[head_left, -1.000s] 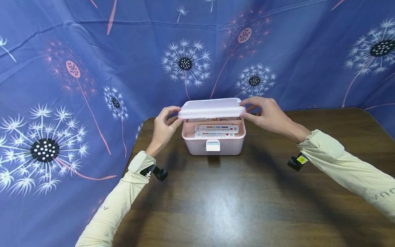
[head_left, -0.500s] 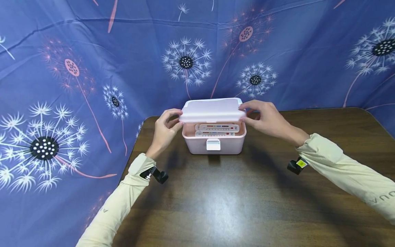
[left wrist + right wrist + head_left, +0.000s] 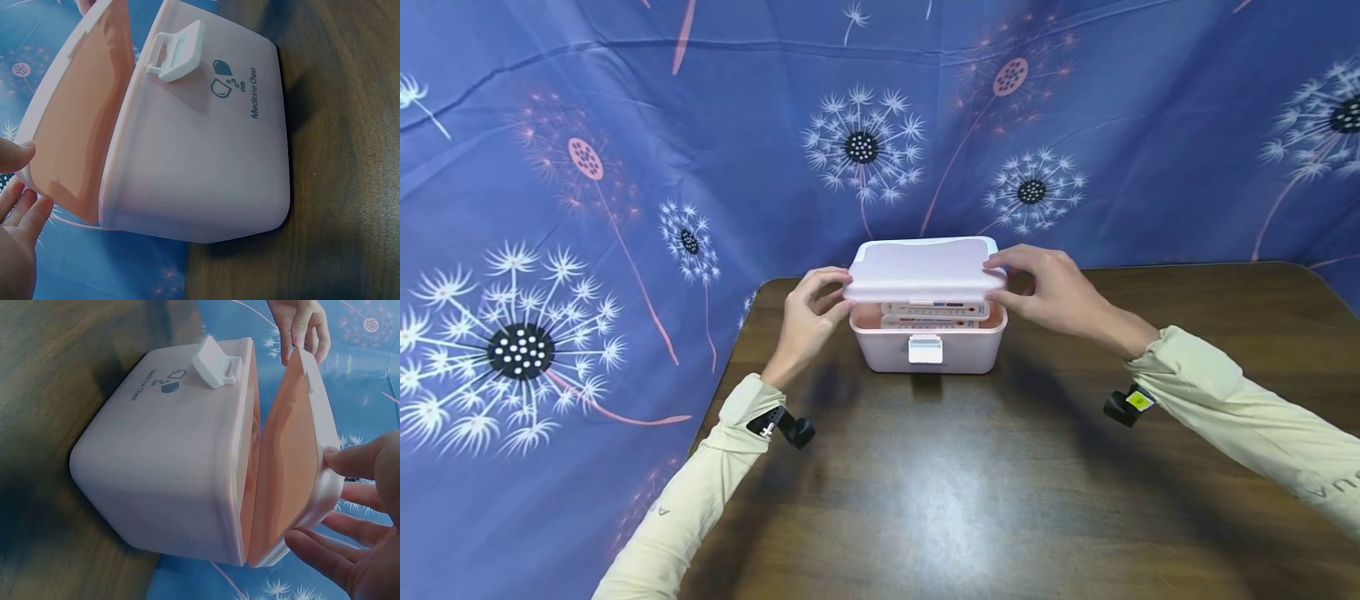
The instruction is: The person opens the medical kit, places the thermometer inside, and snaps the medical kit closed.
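Note:
A pale pink medicine chest point(image 3: 880, 354) stands at the back of the table, its lid point(image 3: 922, 271) tilted partway up over the box. My left hand point(image 3: 805, 321) pinches the lid's left end between thumb and fingers. At the opposite end, my right hand point(image 3: 1056, 292) grips the lid the same way. Through the front gap show white strips with printed scales, like thermometers point(image 3: 936, 312); the rest of the contents is hidden under the lid. The white latch point(image 3: 181, 53) on the front sticks outward. "Medicine Chest" is printed below it in the left wrist view.
The dark wooden table point(image 3: 917, 483) stretches in front of the chest. A blue cloth point(image 3: 760, 150) with dandelion prints hangs right behind the table and along its left side. Small black wrist cameras point(image 3: 795, 431) sit under both sleeves.
Both hands have brought the lid's front edge down and forward, so the gap above the box has narrowed and less of the inside shows. The box itself stays put.

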Demonstrator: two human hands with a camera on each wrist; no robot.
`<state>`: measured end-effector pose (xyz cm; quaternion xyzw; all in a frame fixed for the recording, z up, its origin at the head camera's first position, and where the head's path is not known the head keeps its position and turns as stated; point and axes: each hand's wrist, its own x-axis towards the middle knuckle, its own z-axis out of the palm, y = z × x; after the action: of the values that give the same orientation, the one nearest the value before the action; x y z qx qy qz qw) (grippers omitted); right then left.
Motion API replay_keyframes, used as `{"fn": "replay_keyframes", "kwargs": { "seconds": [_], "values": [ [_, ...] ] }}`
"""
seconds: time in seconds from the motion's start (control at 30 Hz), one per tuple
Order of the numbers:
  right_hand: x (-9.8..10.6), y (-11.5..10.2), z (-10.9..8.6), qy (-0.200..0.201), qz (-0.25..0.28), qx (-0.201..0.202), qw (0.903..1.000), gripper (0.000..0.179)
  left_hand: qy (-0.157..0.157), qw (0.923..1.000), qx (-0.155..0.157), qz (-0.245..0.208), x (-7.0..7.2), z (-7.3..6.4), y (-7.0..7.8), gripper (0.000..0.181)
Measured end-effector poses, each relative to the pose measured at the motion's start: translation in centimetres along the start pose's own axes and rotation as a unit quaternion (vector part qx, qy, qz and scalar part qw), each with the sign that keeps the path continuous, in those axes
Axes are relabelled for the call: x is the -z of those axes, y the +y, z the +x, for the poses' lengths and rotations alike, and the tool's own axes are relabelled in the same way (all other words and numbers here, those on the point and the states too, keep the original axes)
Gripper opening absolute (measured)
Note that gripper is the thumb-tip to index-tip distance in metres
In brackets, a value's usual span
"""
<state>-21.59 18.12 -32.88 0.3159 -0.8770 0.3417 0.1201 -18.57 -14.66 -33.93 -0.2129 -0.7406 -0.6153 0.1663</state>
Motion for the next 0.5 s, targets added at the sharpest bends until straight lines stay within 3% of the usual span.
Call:
{"fn": "replay_keyframes", "kwargs": {
  "seconds": [0.5],
  "values": [
    [-0.33, 0.01, -0.58, 0.011, -0.004, 0.002, 0.9999, 0.033, 0.015, 0.9997, -0.001, -0.017, -0.30, -0.42, -0.01, 0.031]
  ]
}}
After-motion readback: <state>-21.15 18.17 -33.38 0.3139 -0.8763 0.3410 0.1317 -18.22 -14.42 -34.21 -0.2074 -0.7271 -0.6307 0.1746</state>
